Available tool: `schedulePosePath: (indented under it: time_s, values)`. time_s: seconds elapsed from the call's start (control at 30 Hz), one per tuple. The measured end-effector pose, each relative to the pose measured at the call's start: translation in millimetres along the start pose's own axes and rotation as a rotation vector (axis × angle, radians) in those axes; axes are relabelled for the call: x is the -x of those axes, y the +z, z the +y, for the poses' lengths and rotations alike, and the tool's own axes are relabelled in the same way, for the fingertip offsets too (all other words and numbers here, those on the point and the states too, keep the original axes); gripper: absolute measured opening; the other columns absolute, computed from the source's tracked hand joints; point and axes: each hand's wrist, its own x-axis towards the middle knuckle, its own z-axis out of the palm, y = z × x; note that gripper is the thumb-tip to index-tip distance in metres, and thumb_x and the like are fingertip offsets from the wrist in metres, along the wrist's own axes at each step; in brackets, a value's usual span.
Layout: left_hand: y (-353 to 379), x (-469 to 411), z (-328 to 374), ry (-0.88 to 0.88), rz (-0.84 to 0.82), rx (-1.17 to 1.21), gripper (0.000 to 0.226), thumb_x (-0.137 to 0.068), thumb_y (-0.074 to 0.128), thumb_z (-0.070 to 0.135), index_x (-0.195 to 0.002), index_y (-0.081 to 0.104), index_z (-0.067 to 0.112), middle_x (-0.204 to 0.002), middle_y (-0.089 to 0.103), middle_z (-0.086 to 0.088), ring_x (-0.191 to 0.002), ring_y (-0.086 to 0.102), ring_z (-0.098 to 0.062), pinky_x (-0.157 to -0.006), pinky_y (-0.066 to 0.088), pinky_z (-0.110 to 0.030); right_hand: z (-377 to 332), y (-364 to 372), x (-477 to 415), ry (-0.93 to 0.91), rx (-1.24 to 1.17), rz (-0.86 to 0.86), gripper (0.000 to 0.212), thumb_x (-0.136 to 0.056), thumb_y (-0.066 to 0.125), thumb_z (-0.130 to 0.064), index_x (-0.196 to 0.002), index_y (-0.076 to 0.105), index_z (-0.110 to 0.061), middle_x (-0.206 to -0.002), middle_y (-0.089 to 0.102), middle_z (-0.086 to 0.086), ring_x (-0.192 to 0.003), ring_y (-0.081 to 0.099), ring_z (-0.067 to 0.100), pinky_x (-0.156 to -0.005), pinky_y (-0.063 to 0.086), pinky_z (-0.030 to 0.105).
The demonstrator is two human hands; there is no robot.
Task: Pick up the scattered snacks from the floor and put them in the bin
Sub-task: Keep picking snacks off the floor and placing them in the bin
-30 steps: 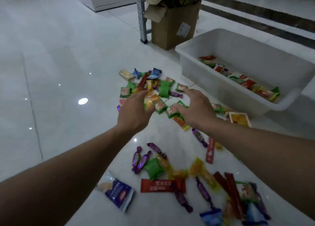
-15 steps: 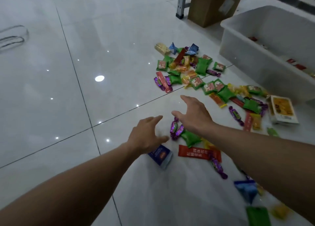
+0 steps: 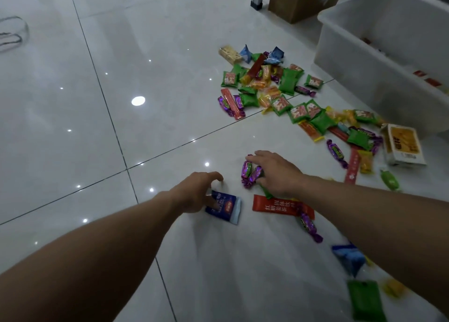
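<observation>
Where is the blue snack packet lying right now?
The blue packet lies flat on the white floor in the lower middle of the head view, partly under the left hand, just left of the long red packet.
</observation>
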Motion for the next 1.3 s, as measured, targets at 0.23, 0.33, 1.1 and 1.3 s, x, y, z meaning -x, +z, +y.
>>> schedulePosePath:
  time_s: [0.23,0.33,1.1,1.3]
  values:
    - [-1.5,1.9,-19.5,-0.069,0.087,0.144,0.056,-0.083,0.072,0.025,-0.133,0.046,0.025,-0.127,0.053,-0.007,-0.111,0.051,-0.02,-0.089,0.051,-0.033,-10.7,9.0,-11.0,-0.08,0.222,-0.1,0.064,-0.089,0.054,-0.002,-0.145,0.037,-0.027,-0.153,0.024,0.002,-0.138,0.026,0.025,-0.101,0.038,0.037]
    - [-1.0,1.6,-23.1,-0.072,0.112,0.18,0.055,-0.084,0.07,0.026,-0.134,0.045,0.024,-0.128,0.052,-0.007,-0.114,0.05,-0.018,-0.087,0.05,-0.03,-12.1,14.2,-18.8,-0.104,0.236,-0.026,0.048,-0.092,0.055,-0.009,-0.137,0.045,-0.023,-0.134,0.039,0.004,-0.122,0.039,0.024,-0.078,0.037,0.03]
    - [-27.3,-29.3,60.8,-0.117,0.442,0.541,0.025,-0.089,0.065,0.019,-0.114,0.062,0.017,-0.108,0.059,-0.006,-0.088,0.057,-0.019,-0.058,0.049,-0.03,31.1,-55.6,-4.7,0.123,-0.245,0.341,0.035,-0.084,0.073,-0.029,-0.104,0.05,-0.012,-0.108,0.061,0.011,-0.093,0.058,0.03,-0.078,0.051,0.043]
    - [-42.6,-42.4,128.5,-0.047,0.46,0.671,0.019,-0.091,0.061,0.014,-0.109,0.059,0.02,-0.097,0.062,-0.008,-0.081,0.063,-0.028,-0.066,0.056,-0.052,77.9,-102.5,20.6,0.118,-0.277,0.427,0.037,-0.084,0.073,-0.031,-0.107,0.049,-0.013,-0.105,0.059,0.009,-0.088,0.055,0.027,-0.073,0.047,0.036]
